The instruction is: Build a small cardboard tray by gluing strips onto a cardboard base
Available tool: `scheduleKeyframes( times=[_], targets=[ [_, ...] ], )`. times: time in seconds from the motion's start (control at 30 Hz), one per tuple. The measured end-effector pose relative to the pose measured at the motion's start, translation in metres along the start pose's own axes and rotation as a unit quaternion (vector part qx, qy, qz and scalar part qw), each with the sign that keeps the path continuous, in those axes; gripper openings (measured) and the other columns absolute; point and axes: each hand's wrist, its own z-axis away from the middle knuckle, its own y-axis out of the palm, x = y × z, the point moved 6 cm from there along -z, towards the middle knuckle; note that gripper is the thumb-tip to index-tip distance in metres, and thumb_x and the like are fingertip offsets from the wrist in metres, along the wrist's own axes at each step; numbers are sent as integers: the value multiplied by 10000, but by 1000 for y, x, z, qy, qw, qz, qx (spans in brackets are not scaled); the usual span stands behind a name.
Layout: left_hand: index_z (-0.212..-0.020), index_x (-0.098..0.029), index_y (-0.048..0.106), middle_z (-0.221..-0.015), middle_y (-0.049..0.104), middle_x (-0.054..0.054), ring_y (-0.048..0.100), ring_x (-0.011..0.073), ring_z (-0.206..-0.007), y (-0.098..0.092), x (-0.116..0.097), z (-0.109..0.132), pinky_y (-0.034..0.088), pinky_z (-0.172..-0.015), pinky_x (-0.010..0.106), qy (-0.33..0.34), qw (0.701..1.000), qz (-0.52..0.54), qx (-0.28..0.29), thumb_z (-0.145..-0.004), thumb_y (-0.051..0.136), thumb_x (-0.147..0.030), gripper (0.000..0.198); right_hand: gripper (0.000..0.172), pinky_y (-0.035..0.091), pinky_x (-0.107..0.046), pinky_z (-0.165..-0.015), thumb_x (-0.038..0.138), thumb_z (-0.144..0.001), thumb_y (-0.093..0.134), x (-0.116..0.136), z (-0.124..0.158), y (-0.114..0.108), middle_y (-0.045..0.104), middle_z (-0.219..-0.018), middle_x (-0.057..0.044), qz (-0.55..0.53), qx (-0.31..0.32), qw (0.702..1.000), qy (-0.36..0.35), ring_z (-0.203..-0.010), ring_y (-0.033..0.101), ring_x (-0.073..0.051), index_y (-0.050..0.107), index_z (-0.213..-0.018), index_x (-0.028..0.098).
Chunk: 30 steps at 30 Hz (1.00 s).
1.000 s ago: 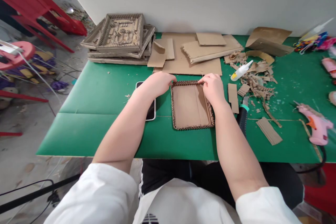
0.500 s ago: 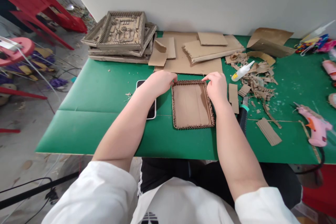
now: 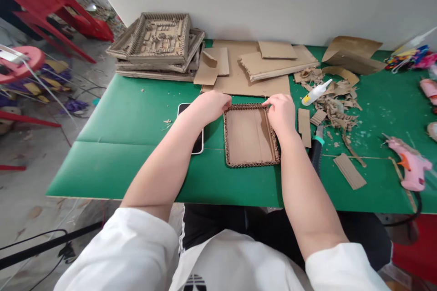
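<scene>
A shallow square cardboard tray (image 3: 249,136) with a raised corrugated rim lies flat on the green table (image 3: 136,168) in front of me. My left hand (image 3: 215,105) is closed at its far left corner, fingers curled against the rim. At the far right corner my right hand (image 3: 282,110) grips the rim, its fingers bent over the edge. Partly hidden under my left forearm is a phone (image 3: 198,145) with a white edge. Right of the tray are a cardboard strip (image 3: 304,128) and a utility knife (image 3: 317,145) with a dark handle.
Finished-looking cardboard frames (image 3: 160,41) are stacked at the back left. Flat cardboard sheets (image 3: 246,72) lie behind the tray. A glue bottle (image 3: 316,92) rests on torn cardboard scraps (image 3: 341,109). A pink glue gun (image 3: 409,161) lies far right; a red stool (image 3: 27,63) stands left.
</scene>
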Motion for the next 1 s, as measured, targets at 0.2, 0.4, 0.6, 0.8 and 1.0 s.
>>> scheduleKeyframes(
  times=[0.2, 0.4, 0.6, 0.8, 1.0],
  targets=[
    [-1031, -208, 651, -1012, 703, 40, 642, 212, -932, 1, 1, -1, 483, -773, 298, 6, 1000, 4, -14, -839, 436, -148, 295, 372, 414, -405, -794, 11, -729, 404, 0, -1, 4, 672, -887, -97, -10, 8, 1000, -7, -922, 515, -255, 729, -727, 192],
    [-1023, -209, 652, -1015, 703, 44, 642, 217, -932, 1, 1, 0, 481, -778, 302, 5, 1000, 7, -18, -835, 435, -139, 295, 382, 426, -416, -817, 11, -714, 395, -1, -1, 4, 676, -884, -94, -28, 0, 999, -15, -920, 532, -255, 727, -739, 198],
    [-1012, -216, 652, -983, 701, 44, 637, 228, -924, -1, 1, -1, 478, -772, 316, -10, 1000, 2, -22, -836, 444, -158, 279, 410, 426, -405, -845, -15, -650, 373, -8, -2, -10, 675, -852, -71, -30, -68, 997, 18, -887, 543, -249, 704, -733, 212],
    [-947, -194, 662, -965, 667, 64, 611, 225, -954, -2, -3, -2, 476, -795, 322, 29, 997, 6, -66, -820, 435, -141, 265, 401, 424, -401, -852, -27, -651, 371, 0, -2, -6, 662, -853, -78, -32, -46, 998, -4, -900, 530, -250, 693, -713, 205],
    [-929, -202, 678, -944, 649, 59, 589, 213, -982, 1, -3, -3, 471, -811, 300, 41, 996, -12, -79, -825, 445, -148, 261, 375, 422, -413, -863, -15, -698, 391, 3, 1, 3, 651, -855, -73, -40, -11, 999, -30, -926, 515, -250, 690, -725, 211]
  ],
)
